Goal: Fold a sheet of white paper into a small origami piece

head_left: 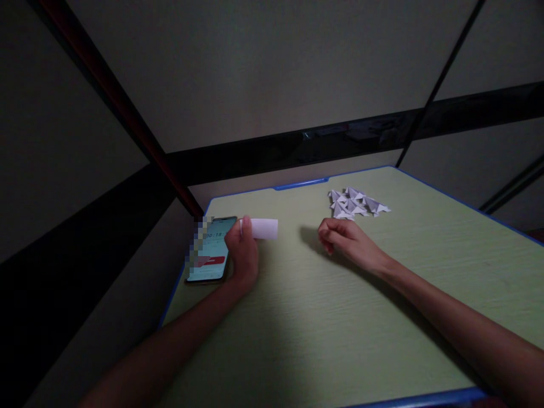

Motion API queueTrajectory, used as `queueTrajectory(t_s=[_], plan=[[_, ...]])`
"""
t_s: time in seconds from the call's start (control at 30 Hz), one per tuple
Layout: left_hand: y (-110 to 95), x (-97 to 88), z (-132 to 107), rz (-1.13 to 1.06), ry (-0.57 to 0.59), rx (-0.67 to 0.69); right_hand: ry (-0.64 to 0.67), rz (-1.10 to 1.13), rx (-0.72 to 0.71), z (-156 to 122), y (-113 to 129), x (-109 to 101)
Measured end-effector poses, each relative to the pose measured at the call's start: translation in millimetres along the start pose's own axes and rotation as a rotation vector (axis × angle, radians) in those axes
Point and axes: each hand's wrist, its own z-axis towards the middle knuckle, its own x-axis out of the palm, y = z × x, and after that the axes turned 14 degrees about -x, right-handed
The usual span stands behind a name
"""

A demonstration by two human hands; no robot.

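Observation:
A small rectangular strip of white paper [265, 228] is pinched between the thumb and fingers of my left hand [244, 253], its free end pointing right. That hand is just above the table, beside a smartphone [212, 252] with a lit screen, and covers part of the phone's right edge. Curled closed, my right hand [344, 238] is to the right of the paper, apart from it, and nothing shows between its fingers. Just beyond the right hand lies a cluster of several small folded white paper pieces [351, 204] with pointed corners.
The pale green table [323, 334] has a blue rim and a blue handle-like piece [302, 183] at its far edge. Behind it stand large panels [272, 73] crossed by a glossy black band [272, 152]. A dark wall-like surface [106, 272] is close on the left.

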Motion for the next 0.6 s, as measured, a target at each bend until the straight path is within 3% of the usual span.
queueTrajectory(t_s=[0.07, 0.17, 0.33, 0.43, 0.6], plan=[[-2.2, 2.8, -4.5, -0.016, 0.104, -0.055, -0.04, 0.098, 0.045, 1.2, -1.9, -0.4], [-5.4, 8.5, -17.6, 0.058, 0.352, -0.09, 0.021, 0.227, 0.1, 3.0, -3.5, 6.6], [-5.8, 13.1, -24.7, 0.073, 0.535, -0.177, 0.008, 0.237, 0.074, 3.0, -6.1, 14.1], [-4.4, 13.1, -22.1, 0.113, 0.566, -0.21, 0.017, 0.185, 0.05, 2.2, -7.2, 14.0], [-2.9, 13.8, -19.8, 0.113, 0.513, -0.18, -0.027, 0.048, 0.1, 1.8, -7.1, 16.3]])
